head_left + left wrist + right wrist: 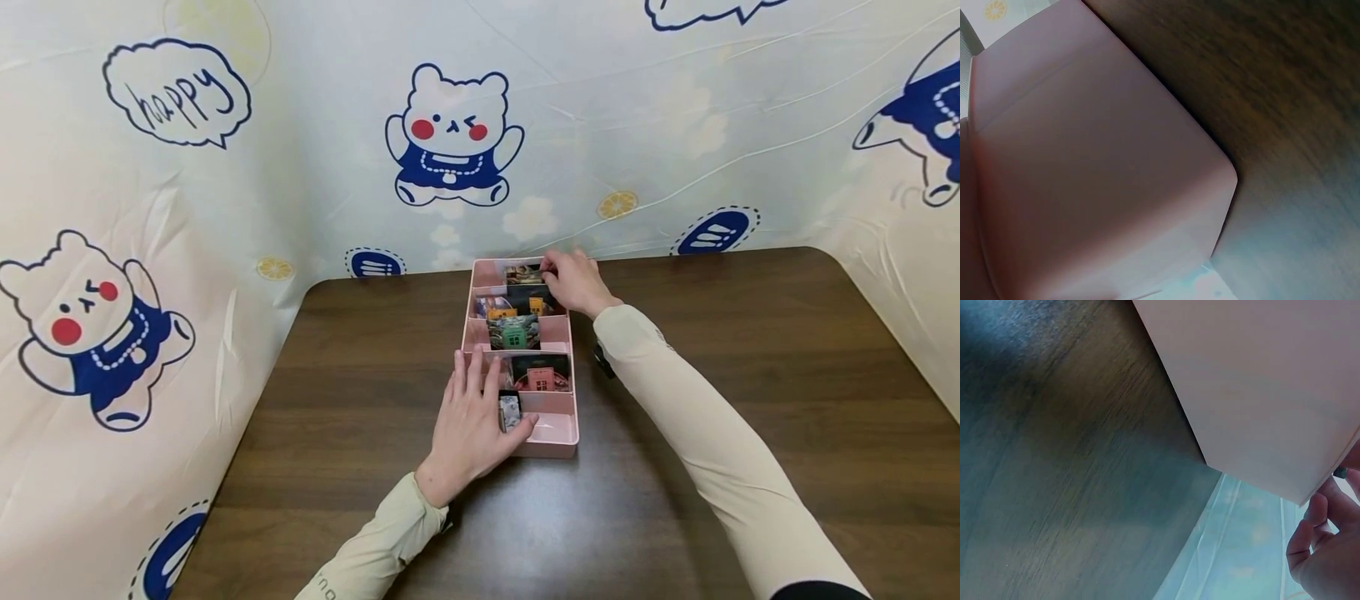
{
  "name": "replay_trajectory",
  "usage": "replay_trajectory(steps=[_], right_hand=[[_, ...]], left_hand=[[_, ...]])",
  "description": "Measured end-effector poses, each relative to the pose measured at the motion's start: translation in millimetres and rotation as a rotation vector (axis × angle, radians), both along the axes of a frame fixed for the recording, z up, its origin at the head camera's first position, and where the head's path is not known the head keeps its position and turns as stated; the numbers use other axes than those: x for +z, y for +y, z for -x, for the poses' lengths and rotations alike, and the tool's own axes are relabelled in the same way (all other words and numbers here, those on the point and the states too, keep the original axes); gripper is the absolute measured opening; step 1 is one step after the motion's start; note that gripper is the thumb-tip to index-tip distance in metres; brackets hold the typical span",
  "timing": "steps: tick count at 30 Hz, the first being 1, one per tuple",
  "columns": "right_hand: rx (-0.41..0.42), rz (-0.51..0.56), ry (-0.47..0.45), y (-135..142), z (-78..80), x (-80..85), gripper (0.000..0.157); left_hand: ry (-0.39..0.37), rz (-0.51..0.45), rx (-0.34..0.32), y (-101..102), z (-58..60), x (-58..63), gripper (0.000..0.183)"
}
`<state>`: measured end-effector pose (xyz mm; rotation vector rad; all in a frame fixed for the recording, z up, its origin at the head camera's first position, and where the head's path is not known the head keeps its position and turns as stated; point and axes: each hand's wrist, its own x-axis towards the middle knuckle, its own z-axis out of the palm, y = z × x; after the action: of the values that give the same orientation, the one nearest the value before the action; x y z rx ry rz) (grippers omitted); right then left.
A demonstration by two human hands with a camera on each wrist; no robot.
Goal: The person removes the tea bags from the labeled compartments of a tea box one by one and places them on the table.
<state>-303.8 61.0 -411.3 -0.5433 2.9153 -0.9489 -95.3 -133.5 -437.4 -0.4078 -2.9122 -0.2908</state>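
Observation:
A long pink divided box (555, 448) stands on the table, with small printed packets in its compartments. My left hand (471, 425) lies over the near left part of the box, fingers spread straight and thumb reaching across the near compartment. Partly under it shows a grey-and-black packet (509, 411). At the far right corner, my right hand (577, 282) pinches the edge of a dark printed packet (522, 274) in the farthest compartment. In the right wrist view, the curled fingers (1317, 509) are right at the box rim, beside a small dark edge.
Other compartments hold a green-labelled packet (514, 332), a red-labelled packet (542, 373) and orange-labelled packets (501, 308). The brown wooden table (360, 367) extends on both sides. A printed cloth (315, 150) hangs behind its far edge.

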Motion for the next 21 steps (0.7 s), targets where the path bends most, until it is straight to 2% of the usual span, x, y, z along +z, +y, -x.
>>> replay_trajectory(steps=[8,13,21], right_hand=[[0.009,0.018,-0.01,6.1,-3.0,2.7,0.018],[0.025,0.035,-0.02,8.9,-4.2,3.3,0.017],[0.067,0.048,-0.042,12.1,-5.0,7.0,0.022]], left_hand=[[-0.006,0.007,0.016,0.4,0.6,-0.5,0.092],[0.016,0.011,0.014,0.8,1.2,-1.5,0.092],[0.032,0.009,0.013,1.4,2.0,-1.1,0.09]])
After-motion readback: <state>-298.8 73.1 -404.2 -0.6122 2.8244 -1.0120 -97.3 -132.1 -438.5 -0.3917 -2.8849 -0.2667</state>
